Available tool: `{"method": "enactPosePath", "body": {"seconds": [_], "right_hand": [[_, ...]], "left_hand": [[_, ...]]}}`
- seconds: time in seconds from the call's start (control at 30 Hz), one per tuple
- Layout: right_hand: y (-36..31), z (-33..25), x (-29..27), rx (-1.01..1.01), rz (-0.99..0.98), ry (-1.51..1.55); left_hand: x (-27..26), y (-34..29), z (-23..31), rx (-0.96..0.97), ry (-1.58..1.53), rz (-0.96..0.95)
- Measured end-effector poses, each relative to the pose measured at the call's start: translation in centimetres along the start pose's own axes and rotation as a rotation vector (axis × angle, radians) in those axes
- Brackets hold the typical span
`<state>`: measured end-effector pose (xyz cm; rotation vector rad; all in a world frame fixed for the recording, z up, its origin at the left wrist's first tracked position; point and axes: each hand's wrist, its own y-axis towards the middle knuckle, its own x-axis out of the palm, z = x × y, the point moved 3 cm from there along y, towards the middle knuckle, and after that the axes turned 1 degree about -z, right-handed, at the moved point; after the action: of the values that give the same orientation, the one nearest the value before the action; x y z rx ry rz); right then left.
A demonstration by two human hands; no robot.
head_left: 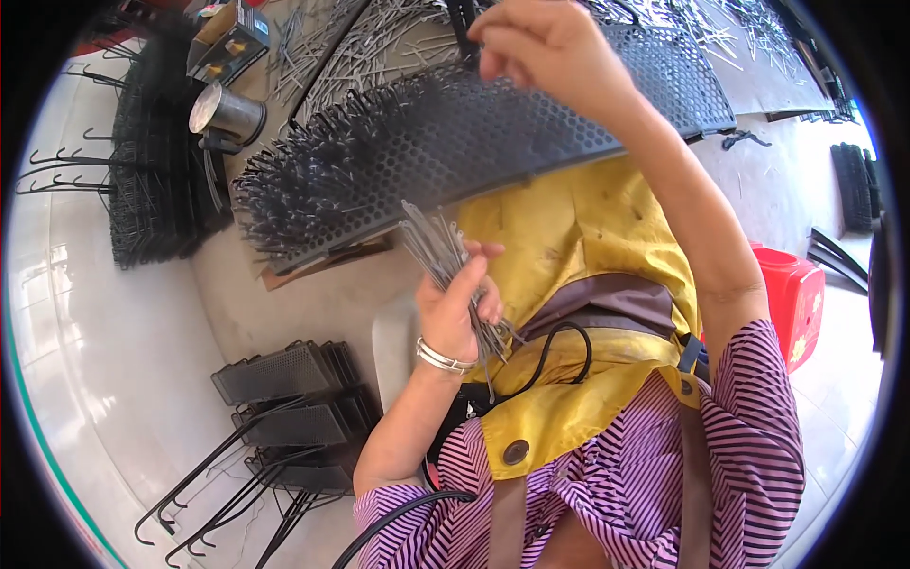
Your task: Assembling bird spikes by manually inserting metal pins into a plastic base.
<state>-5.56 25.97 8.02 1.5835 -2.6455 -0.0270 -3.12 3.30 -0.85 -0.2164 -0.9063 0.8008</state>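
My left hand (pixel 462 302) is wrapped round a bundle of thin grey metal strips (pixel 428 239), some with looped ends, held above my lap. Both ends of the bundle stick out past the fingers. Up over the far middle of a black perforated panel (pixel 531 142) is my right hand (pixel 542 43). Its fingers are curled in, and what they hold, if anything, is too small or hidden to make out. Dark upright pieces (pixel 303 180) stand densely in the holes on the panel's left part. Its right part shows bare holes.
Loose metal strips (pixel 351 52) lie heaped behind the panel. A metal spool (pixel 227 112) and a small open box (pixel 229 43) stand at far left. Black mesh racks with long hooks (pixel 284 379) are stacked at lower left. A red stool (pixel 791 299) is at right.
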Motion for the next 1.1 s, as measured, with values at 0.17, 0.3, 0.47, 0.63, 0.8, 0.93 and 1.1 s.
{"method": "enactPosePath", "body": {"seconds": [0.17,0.3,0.47,0.63,0.8,0.93,1.1], "right_hand": [[0.4,3.3,1.9,-0.655,-0.082,-1.092],[1.1,5.1,2.9,-0.613,-0.143,-1.213],[1.0,5.5,3.0,-0.74,-0.125,-1.263],[1.2,5.7,2.7,-0.895,-0.128,-1.245],[1.0,5.4,2.6,-0.954,-0.157,-1.235],[0.4,3.8,2.8,-1.059,-0.097,-1.159],[-0.8,-0.5,3.6,-1.04,-0.057,-1.136]], "left_hand": [[0.2,-0.3,0.0,-0.018,-0.023,-0.005],[0.3,-0.6,0.2,-0.036,-0.033,0.025],[0.1,-0.5,0.2,-0.046,-0.045,0.017],[0.2,-0.4,0.3,-0.066,-0.082,0.017],[0.1,-0.4,0.3,-0.067,-0.105,0.008],[0.0,-0.5,0.1,-0.08,-0.093,0.004],[0.0,-0.5,0.0,-0.095,-0.076,-0.013]]}}
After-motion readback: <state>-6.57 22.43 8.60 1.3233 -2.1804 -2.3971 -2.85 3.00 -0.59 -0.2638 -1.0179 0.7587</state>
